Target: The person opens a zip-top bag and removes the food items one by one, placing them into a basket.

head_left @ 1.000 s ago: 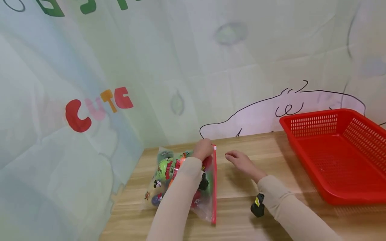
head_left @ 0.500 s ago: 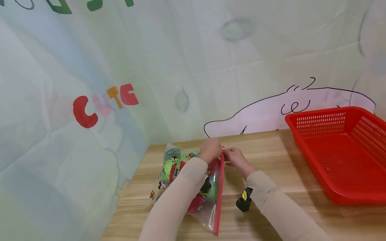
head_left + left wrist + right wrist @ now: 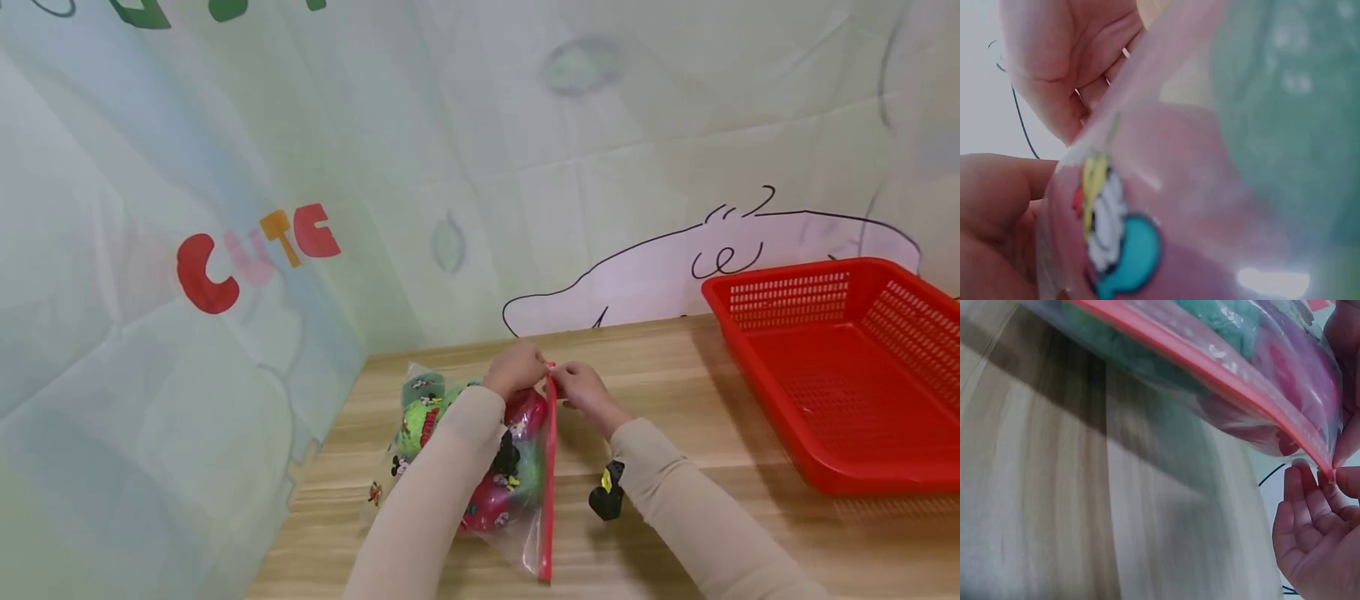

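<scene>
A clear zip bag (image 3: 529,467) with cartoon prints lies on the wooden table, filled with rounded green and magenta items whose kind I cannot tell. Its red zip strip (image 3: 549,492) runs along the right edge. At the strip's far end, my left hand (image 3: 517,367) grips the bag's corner with curled fingers. Just to its right, my right hand (image 3: 587,390) pinches the tip of the same strip. In the right wrist view, thumb and fingers of the right hand (image 3: 1319,544) meet at the strip's end, with the other fingers loosely bent. Printed plastic (image 3: 1166,206) fills much of the left wrist view.
A large red plastic basket (image 3: 847,383) with slotted walls stands on the table (image 3: 660,367) at the right. Behind the table hangs a printed cloth backdrop (image 3: 450,167). Dark wrist devices sit under both sleeves.
My right hand has moved left from bare table to the bag's far corner and taken hold of the zip strip's end. The bag and left hand have shifted slightly right.
</scene>
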### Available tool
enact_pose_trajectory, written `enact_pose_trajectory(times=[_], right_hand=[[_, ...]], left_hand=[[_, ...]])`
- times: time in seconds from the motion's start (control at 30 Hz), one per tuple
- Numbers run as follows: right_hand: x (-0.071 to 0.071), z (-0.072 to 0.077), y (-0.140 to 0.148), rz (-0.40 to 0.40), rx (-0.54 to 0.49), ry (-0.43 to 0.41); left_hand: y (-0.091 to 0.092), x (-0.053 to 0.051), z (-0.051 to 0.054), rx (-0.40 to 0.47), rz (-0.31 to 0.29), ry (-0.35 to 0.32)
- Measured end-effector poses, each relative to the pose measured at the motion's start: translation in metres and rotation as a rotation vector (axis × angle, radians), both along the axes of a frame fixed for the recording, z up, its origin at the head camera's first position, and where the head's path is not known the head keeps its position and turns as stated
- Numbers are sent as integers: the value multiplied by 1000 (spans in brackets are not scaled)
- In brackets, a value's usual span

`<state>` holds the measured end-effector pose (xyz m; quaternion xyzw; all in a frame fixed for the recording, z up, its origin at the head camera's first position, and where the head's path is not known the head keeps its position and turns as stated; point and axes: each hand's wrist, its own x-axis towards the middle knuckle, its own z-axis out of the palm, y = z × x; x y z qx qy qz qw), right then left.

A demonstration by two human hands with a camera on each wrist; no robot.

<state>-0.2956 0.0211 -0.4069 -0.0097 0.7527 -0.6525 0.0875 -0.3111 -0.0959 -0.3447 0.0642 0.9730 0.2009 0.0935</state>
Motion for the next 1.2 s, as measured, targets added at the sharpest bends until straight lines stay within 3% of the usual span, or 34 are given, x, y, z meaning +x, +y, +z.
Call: enact_pose_trajectory(times=[0.07,0.27,0.6,0.8,1.07,1.2], right_hand=[[0,0,1,4,17,8],[3,-4,-1,-25,39,40],[10,-10,-2,-35,58,5],[16,-13,-2,-46,33,16],[27,-22,-8,-28,-33,77],[33,-24,-8,-34,22,83]], left_hand=[[-2,-1,-2,38,7,-7],[-4,-7,-8,11,-32,61],[-7,-9,-12,73,31,48],[-6,-11,-12,57,12,99],[-10,-12,-14,66,41,122],[-10,-14,-16,82,21,121]])
